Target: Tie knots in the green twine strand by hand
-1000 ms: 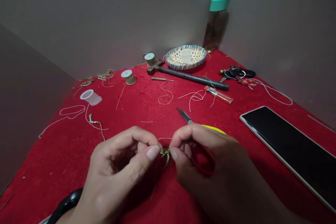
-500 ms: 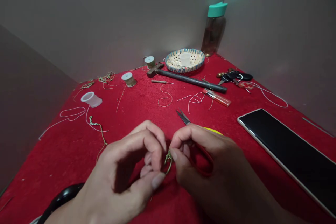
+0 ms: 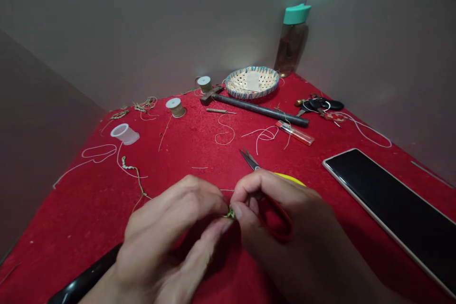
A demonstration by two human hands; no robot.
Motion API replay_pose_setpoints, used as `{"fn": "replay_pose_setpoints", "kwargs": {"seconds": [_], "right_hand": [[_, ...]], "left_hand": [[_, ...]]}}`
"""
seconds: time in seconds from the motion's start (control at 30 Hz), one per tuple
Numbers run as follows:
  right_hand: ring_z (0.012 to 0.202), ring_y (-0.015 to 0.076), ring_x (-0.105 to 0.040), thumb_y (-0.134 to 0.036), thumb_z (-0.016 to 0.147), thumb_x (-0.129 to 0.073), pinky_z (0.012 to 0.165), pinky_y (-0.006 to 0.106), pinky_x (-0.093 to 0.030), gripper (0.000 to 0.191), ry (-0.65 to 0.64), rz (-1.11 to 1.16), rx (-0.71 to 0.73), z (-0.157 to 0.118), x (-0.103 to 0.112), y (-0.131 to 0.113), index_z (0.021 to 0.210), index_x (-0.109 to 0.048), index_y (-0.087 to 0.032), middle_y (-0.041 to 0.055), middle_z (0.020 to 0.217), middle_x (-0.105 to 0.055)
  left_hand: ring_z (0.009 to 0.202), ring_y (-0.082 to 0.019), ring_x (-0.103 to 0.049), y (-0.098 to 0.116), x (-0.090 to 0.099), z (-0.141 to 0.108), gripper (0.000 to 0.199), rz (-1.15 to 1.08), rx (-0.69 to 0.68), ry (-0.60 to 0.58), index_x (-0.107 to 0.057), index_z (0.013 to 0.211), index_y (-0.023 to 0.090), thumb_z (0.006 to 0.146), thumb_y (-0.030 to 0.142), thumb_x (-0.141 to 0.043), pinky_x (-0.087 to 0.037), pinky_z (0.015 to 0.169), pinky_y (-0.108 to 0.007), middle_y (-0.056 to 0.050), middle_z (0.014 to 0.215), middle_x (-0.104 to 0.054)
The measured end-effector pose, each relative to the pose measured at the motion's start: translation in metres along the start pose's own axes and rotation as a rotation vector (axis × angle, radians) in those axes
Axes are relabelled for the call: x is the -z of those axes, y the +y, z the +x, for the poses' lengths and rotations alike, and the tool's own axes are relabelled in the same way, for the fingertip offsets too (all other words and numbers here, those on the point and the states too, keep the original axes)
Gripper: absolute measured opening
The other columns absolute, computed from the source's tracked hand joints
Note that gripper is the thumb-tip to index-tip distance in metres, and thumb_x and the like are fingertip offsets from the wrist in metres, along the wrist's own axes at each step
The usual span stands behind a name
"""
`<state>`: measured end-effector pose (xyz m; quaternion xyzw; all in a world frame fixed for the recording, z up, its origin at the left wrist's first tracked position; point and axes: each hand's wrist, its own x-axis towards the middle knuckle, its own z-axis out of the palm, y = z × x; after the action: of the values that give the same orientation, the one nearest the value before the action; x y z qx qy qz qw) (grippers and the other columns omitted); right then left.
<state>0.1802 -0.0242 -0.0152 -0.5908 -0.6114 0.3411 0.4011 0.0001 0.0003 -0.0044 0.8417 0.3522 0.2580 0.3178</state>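
Between my hands is a small knotted piece of green cord (image 3: 231, 212). My right hand (image 3: 274, 213) pinches it between thumb and forefinger. From the other side, my left hand (image 3: 178, 228) closes its thumb and fingertips on the cord's left end; the exact contact is partly hidden by the fingers. Scissors (image 3: 253, 161) with dark blades and red and yellow handles lie on the red cloth, partly under my right hand. A knotted green cord (image 3: 138, 175) lies beyond my left hand.
Behind are a hammer (image 3: 260, 108), thread spools (image 3: 175, 107), a woven basket (image 3: 235, 90), an awl (image 3: 217, 110) and a bottle (image 3: 292, 42). A phone (image 3: 388, 194) and keys (image 3: 320, 103) lie right. A plastic cup (image 3: 126, 134) lies left. A black object (image 3: 89, 273) sits beside my left wrist.
My left hand has moved to the knotted cord, and its fingers have closed on the cord's left end. My right hand keeps its pinch almost in place.
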Motion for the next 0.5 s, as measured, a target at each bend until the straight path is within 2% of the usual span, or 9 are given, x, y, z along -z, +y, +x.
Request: {"fn": "replay_pose_setpoints", "kwargs": {"seconds": [0.1,0.17,0.27,0.33,0.4,0.43,0.5], "right_hand": [[0.055,0.0104,-0.053,-0.011,0.074,-0.055,0.052,0.024,-0.039,0.015,0.009,0.001,-0.003,-0.001,0.001,-0.001,0.072,-0.059,-0.025,-0.0088,0.059,-0.058],[0.056,0.0106,-0.054,-0.01,0.074,-0.055,0.054,0.024,-0.04,0.015,0.012,0.002,0.01,0.0,0.0,0.0,0.072,-0.058,-0.025,-0.0086,0.06,-0.059],[0.059,0.0113,-0.057,-0.011,0.076,-0.054,0.056,0.025,-0.042,0.014,0.008,-0.018,0.027,0.003,-0.003,0.003,0.073,-0.059,-0.024,-0.0073,0.063,-0.061],[0.06,0.0123,-0.058,-0.012,0.077,-0.052,0.058,0.026,-0.043,0.014,0.026,-0.033,0.016,0.006,-0.005,0.004,0.072,-0.058,-0.023,-0.0058,0.063,-0.061],[0.06,0.0132,-0.059,-0.013,0.075,-0.051,0.058,0.028,-0.044,0.013,0.059,-0.031,0.008,0.008,-0.006,0.005,0.071,-0.058,-0.022,-0.0045,0.063,-0.061],[0.059,0.0136,-0.059,-0.013,0.075,-0.051,0.058,0.028,-0.044,0.012,0.07,-0.029,0.008,0.009,-0.006,0.005,0.071,-0.057,-0.022,-0.0039,0.063,-0.062],[0.059,0.0142,-0.059,-0.014,0.075,-0.049,0.058,0.029,-0.044,0.012,0.086,-0.033,0.008,0.009,-0.005,0.004,0.071,-0.058,-0.022,-0.003,0.064,-0.062]], "left_hand": [[0.086,-0.014,-0.063,0.0,0.001,-0.003,0.026,0.016,0.011,0.035,-0.056,0.102,0.03,0.091,0.006,-0.058,-0.05,0.077,-0.024,0.002,0.096,-0.065],[0.086,-0.014,-0.063,0.0,0.003,0.0,0.021,-0.096,0.081,0.095,-0.061,0.096,0.031,0.092,0.01,-0.058,-0.049,0.076,-0.023,0.003,0.092,-0.066],[0.077,-0.013,-0.058,-0.001,0.006,0.008,0.01,-0.528,0.292,0.108,-0.065,0.084,0.028,0.092,0.022,-0.062,-0.049,0.069,-0.021,0.002,0.082,-0.063],[0.064,-0.012,-0.048,-0.001,0.008,0.014,0.011,-0.886,0.434,0.027,-0.064,0.081,0.025,0.091,0.03,-0.063,-0.046,0.063,-0.021,0.002,0.071,-0.055],[0.059,-0.011,-0.036,0.0,0.01,0.018,0.015,-1.093,0.498,-0.044,-0.061,0.08,0.023,0.088,0.035,-0.063,-0.043,0.058,-0.022,0.002,0.065,-0.044],[0.059,-0.012,-0.034,0.0,0.012,0.019,0.016,-1.11,0.502,-0.055,-0.059,0.079,0.022,0.086,0.037,-0.064,-0.042,0.057,-0.022,0.003,0.065,-0.041],[0.06,-0.011,-0.037,0.0,0.013,0.02,0.017,-0.944,0.461,-0.033,-0.058,0.082,0.024,0.082,0.037,-0.069,-0.042,0.056,-0.02,0.003,0.067,-0.043]]}}
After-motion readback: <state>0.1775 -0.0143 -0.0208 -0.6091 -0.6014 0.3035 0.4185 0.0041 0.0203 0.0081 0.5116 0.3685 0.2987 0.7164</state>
